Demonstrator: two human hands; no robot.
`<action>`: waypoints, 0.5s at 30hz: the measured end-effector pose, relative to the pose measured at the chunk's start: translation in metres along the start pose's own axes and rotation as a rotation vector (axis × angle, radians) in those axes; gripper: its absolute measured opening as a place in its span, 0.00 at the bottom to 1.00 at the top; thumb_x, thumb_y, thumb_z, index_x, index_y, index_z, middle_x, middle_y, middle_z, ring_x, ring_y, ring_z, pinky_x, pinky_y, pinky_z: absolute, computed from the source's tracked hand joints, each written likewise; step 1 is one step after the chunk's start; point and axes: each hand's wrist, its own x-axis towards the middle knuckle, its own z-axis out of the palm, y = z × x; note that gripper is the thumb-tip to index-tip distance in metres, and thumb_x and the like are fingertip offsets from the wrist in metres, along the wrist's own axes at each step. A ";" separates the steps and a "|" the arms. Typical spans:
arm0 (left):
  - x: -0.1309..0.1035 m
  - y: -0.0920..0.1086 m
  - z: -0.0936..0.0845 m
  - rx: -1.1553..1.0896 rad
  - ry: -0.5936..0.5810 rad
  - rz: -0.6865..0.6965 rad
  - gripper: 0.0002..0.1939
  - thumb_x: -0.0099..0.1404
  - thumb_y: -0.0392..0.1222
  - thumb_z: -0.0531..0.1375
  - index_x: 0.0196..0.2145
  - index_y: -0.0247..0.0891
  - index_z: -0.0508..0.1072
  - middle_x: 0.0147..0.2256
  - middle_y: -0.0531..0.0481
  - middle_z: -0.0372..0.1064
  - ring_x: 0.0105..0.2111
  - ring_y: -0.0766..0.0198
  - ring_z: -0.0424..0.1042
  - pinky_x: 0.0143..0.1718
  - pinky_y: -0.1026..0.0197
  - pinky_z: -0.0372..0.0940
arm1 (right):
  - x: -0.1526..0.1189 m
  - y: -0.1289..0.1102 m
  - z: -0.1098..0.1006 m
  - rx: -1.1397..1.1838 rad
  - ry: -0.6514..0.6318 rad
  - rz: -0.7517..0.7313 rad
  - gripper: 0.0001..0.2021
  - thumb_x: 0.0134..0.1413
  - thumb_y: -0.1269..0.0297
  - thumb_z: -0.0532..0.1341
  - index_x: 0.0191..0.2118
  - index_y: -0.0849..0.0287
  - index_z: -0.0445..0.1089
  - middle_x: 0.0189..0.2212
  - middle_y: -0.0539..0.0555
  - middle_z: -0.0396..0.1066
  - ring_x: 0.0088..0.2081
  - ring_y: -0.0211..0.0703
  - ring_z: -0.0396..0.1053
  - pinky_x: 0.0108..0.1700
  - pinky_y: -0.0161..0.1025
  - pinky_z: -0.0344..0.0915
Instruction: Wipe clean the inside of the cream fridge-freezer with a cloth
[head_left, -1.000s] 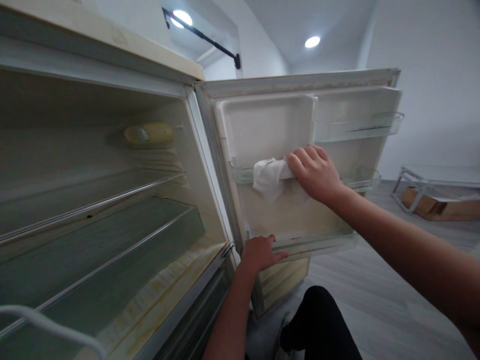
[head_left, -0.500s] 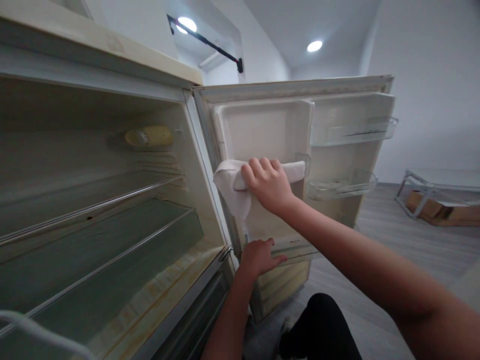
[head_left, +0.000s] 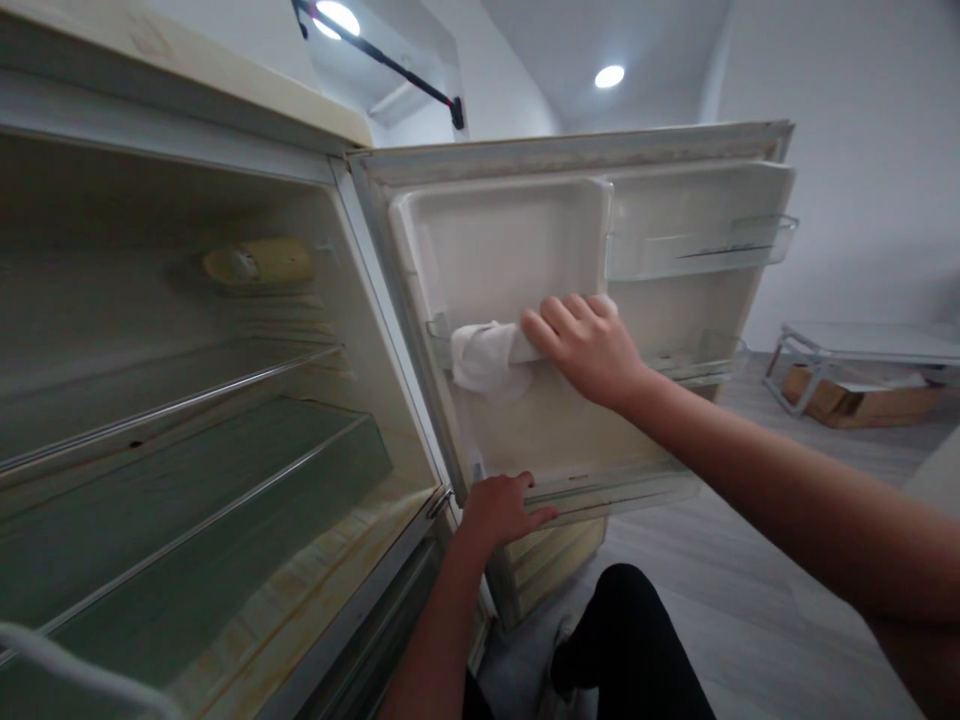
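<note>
A white cloth [head_left: 487, 358] is bunched in my right hand [head_left: 589, 345], whose fingers are wrapped round it. The cloth lies across the middle of the inner side of the open fridge door [head_left: 517, 240], and its loose left end hangs down. Lower down, my left hand [head_left: 501, 512] grips the left end of the clear bottom door shelf [head_left: 600, 497]. Its thumb is in front and its fingertips reach over the rim. My right forearm hides part of the door's right half.
On the left the fridge compartment [head_left: 379, 350] stands open, with glass shelves [head_left: 300, 430] and a yellowed lamp cover [head_left: 259, 262]. A clear upper door shelf [head_left: 697, 255] juts out at right. A low table [head_left: 877, 342] stands over a cardboard box [head_left: 870, 400]. My knee [head_left: 626, 630] is below the door.
My right hand has moved to the right along the door with the cloth, uncovering a small clear bracket on the left. My left hand stays on the bottom shelf. The view has shifted slightly.
</note>
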 end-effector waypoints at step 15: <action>-0.004 -0.009 -0.002 -0.030 -0.016 0.046 0.35 0.62 0.75 0.59 0.52 0.45 0.76 0.38 0.41 0.80 0.44 0.41 0.80 0.46 0.47 0.70 | -0.038 0.050 -0.022 0.543 0.062 -0.042 0.24 0.68 0.65 0.58 0.67 0.56 0.66 0.61 0.60 0.70 0.64 0.53 0.66 0.67 0.54 0.63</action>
